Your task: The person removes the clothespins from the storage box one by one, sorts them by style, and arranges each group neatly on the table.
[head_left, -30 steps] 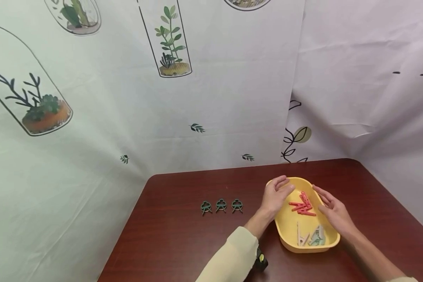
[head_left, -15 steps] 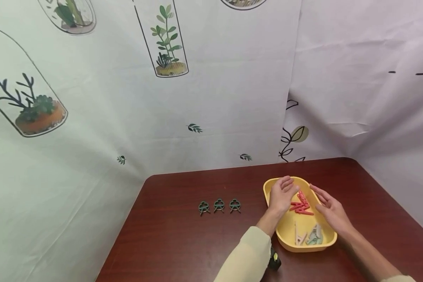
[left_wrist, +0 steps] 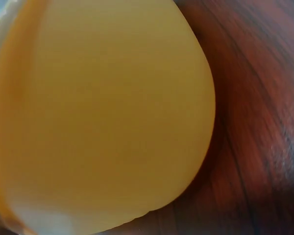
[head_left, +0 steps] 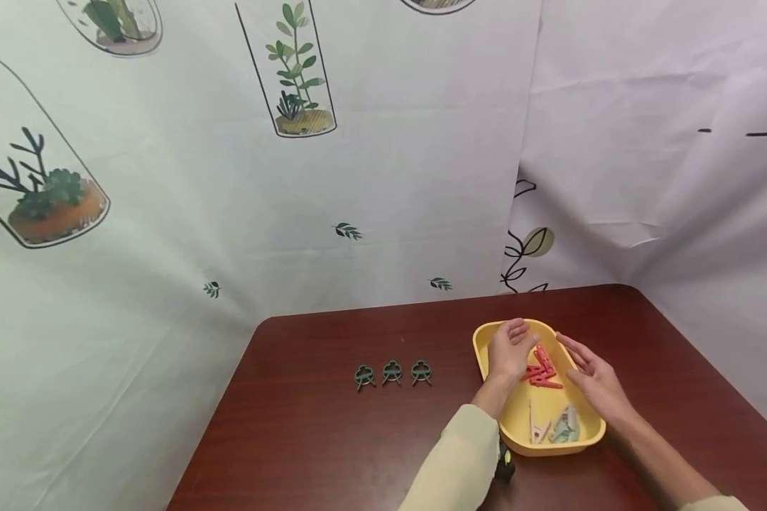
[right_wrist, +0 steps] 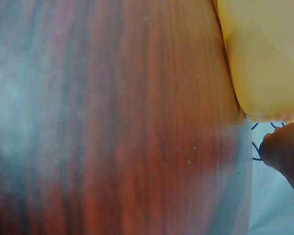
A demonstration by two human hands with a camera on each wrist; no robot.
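A yellow plastic tray (head_left: 518,447) stands on the right part of the table. My left hand (head_left: 508,355) is over the tray's left side, fingers relaxed and holding nothing visible. At the opposite rim is my right hand (head_left: 597,383), its fingers extended along the edge; whether it touches the rim I cannot tell. Between the hands lie several red clothespins (head_left: 543,372), partly hidden by the left hand. Nearer me in the tray are a beige clothespin (head_left: 537,431) and pale green-grey clips (head_left: 565,426). The tray's outer wall (left_wrist: 112,107) fills much of the left wrist view.
Three dark green round clips (head_left: 393,372) lie in a row on the dark red-brown table (head_left: 319,426), left of the tray. A small black object (head_left: 505,465) shows beside the left sleeve. A plant-printed cloth (head_left: 383,177) hangs behind the table.
My left hand has shifted slightly right, from the tray's left rim to over its inside. The right hand stays at the right rim. The head view has turned slightly.
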